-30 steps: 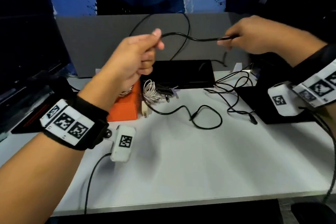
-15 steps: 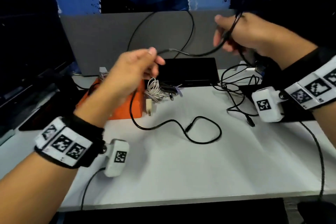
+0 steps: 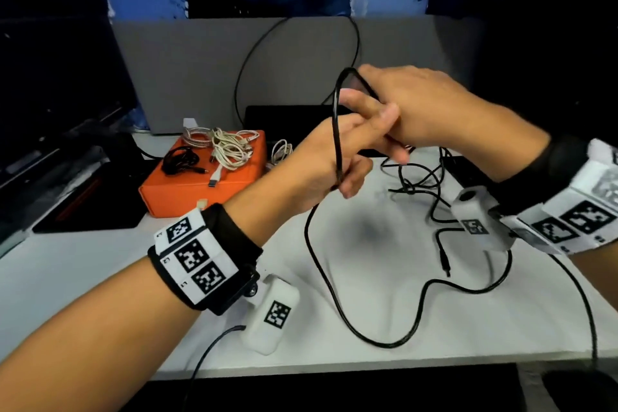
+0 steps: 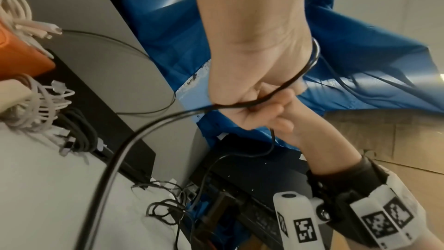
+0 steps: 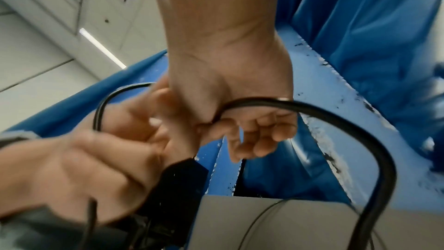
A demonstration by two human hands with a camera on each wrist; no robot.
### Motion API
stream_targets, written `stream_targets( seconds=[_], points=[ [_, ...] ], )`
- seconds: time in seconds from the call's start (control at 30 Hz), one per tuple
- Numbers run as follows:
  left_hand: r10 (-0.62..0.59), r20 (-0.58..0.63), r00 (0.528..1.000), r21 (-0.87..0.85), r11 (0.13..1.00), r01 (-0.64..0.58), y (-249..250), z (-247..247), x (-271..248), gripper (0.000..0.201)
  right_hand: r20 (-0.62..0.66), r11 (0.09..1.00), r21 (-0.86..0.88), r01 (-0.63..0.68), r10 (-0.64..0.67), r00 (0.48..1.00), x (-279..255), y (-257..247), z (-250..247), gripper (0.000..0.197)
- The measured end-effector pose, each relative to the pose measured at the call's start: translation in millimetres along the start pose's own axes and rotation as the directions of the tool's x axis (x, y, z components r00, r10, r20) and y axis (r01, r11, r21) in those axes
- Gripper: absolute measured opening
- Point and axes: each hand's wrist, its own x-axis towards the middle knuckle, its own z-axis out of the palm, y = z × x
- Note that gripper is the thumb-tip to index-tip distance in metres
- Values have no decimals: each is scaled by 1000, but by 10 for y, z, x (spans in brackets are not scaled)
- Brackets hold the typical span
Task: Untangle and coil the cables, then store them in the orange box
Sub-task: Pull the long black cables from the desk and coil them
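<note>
A long black cable (image 3: pixel 335 130) arches from my right hand (image 3: pixel 384 130) over the back of my left hand (image 3: pixel 347 177), then trails down onto the white table (image 3: pixel 100 261) in a wide curve to its plug (image 3: pixel 446 267). Both hands meet above the table's middle. The left hand (image 4: pixel 252 109) grips the cable (image 4: pixel 264 98) in curled fingers. The right hand (image 5: pixel 240 136) pinches the cable (image 5: pixel 348 121) at the thumb. The orange box (image 3: pixel 200 184) stands closed at the back left, with a black coil (image 3: pixel 180 160) and white cables (image 3: pixel 230 150) lying on top.
A tangle of thin black cable (image 3: pixel 418 177) lies on the table at the back right, below my right wrist. More white cable (image 3: pixel 281 150) sits beside the box. A grey panel (image 3: pixel 184 70) stands behind, and dark equipment (image 3: pixel 50 110) lines the left side.
My right hand came down and left to meet the left hand, bringing the cable over it as a loop. The left hand shifted right, and the slack on the table slid nearer.
</note>
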Motion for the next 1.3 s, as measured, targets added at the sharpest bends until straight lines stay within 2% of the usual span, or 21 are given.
stream_targets(
  seconds=[0.1,0.17,0.23,0.33,0.4,0.43,0.5,0.53,0.57,0.6,0.63,0.67,0.73,0.77,0.8,0.9,0.97,1.03,1.1,1.2,1.3],
  points=[
    [-21,-44,999,-21,1000,20,-26,-58,-4,42,126,962,274,-6,-29,992,-63,88,-57,58],
    [-36,-62,997,-56,998,32,-25,-124,-12,44,202,924,383,9,-93,975,-125,149,-32,50],
    [-61,-84,995,-107,993,51,30,-222,-18,51,277,921,388,10,-127,952,-172,205,46,48],
    [-29,-110,994,-169,986,10,206,-437,-2,55,395,966,252,-51,-54,917,-191,368,211,74],
    [36,-142,989,-77,996,-47,339,-566,-18,52,481,978,181,-105,6,877,-191,483,346,96],
    [71,-157,985,8,997,-71,385,-605,-36,48,504,973,195,-125,10,864,-188,529,415,99],
    [131,-186,974,137,985,-106,421,-650,-87,43,513,895,391,-216,-17,858,-167,643,552,77],
    [154,-204,967,146,981,-126,425,-678,-117,43,508,835,483,-262,-24,861,-165,675,614,62],
    [171,-228,959,120,982,-146,430,-716,-153,44,492,818,503,-279,-6,871,-150,736,709,58],
    [179,-256,950,82,983,-163,440,-771,-191,46,492,857,437,-272,25,870,-132,817,803,63],
    [185,-277,943,47,983,-179,457,-834,-230,47,532,915,304,-265,67,844,-115,902,919,72],
    [191,-287,939,27,981,-191,475,-897,-266,47,605,955,146,-258,120,787,-117,968,1046,83],
    [207,-276,938,31,978,-207,517,-990,-338,46,730,967,-89,-237,225,646,-162,1069,1272,105],
    [220,-264,939,51,976,-214,537,-1019,-365,45,753,967,-135,-217,242,611,-186,1111,1352,108],
    [234,-251,939,75,972,-222,556,-1033,-387,45,751,965,-144,-218,250,611,-201,1120,1391,99],
    [267,-232,935,120,962,-245,624,-1083,-430,45,700,967,-70,-246,223,679,-212,1051,1429,30],
    [284,-235,930,120,958,-262,667,-1124,-434,45,715,973,-98,-210,216,665,-217,987,1401,9],
    [293,-247,924,106,956,-275,680,-1136,-428,43,751,973,-51,-227,187,633,-205,936,1342,9],
    [297,-259,919,99,955,-281,649,-1101,-409,42,758,950,86,-301,134,638,-158,863,1218,23],
    [276,-279,920,112,961,-254,553,-1006,-306,41,673,842,331,-426,106,732,-82,746,942,35],
    [237,-257,937,139,968,-207,442,-888,-150,42,527,622,633,-461,90,845,-7,660,632,36]
  ],
)
